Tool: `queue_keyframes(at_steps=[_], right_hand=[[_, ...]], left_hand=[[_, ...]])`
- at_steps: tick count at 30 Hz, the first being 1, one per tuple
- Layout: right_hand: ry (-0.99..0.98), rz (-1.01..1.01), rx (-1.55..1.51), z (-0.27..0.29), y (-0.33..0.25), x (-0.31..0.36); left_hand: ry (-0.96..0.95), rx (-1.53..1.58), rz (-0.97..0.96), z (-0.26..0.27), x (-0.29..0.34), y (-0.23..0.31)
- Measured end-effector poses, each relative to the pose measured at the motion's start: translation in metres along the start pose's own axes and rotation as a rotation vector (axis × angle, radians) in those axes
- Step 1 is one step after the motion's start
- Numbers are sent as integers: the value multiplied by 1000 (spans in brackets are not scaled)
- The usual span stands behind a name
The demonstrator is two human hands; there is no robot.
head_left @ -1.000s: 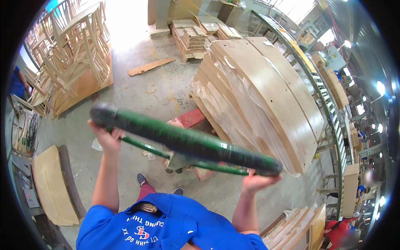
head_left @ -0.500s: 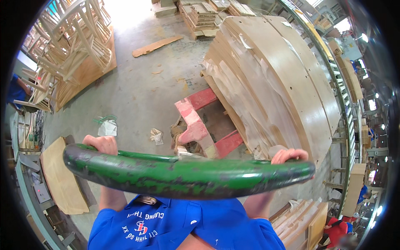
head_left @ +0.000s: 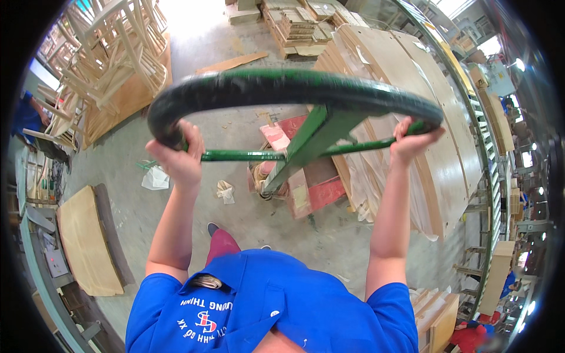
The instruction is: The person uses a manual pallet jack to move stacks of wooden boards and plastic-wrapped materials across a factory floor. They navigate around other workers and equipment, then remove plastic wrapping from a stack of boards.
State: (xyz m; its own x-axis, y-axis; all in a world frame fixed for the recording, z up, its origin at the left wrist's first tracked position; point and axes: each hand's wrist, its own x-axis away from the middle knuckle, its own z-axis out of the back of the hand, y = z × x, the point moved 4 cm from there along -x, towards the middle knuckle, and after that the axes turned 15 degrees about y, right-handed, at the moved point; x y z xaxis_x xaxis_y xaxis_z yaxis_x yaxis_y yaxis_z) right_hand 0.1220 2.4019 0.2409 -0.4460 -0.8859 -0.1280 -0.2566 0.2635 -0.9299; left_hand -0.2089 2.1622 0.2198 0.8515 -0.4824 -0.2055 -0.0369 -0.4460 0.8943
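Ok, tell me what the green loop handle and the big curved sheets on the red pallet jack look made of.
Green loop handle: looks like painted steel tube, glossy with dark worn patches; both the left hand and right hand grip it. Curved sheets: pale bent plywood or veneer, going by visible grain and layered edges, partly under clear plastic film. Red pallet jack: likely painted metal, scuffed.

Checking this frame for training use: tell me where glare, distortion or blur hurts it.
Head view: daylight blows out the floor at top; fisheye bends the green pallet-jack handle and the stacked plywood sheets; left hand and right hand stay sharp; rim is black.
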Motion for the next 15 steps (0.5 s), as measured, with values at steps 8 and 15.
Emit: queue_keyframes(at_steps=[8,15], right_hand=[[-1,82,-14,-55,22,-24],[160,42,-28,-88,28,-10]], left_hand=[[16,-34,-91,-41,-81,-25],[-102,34,-15,-58,-183,-73]])
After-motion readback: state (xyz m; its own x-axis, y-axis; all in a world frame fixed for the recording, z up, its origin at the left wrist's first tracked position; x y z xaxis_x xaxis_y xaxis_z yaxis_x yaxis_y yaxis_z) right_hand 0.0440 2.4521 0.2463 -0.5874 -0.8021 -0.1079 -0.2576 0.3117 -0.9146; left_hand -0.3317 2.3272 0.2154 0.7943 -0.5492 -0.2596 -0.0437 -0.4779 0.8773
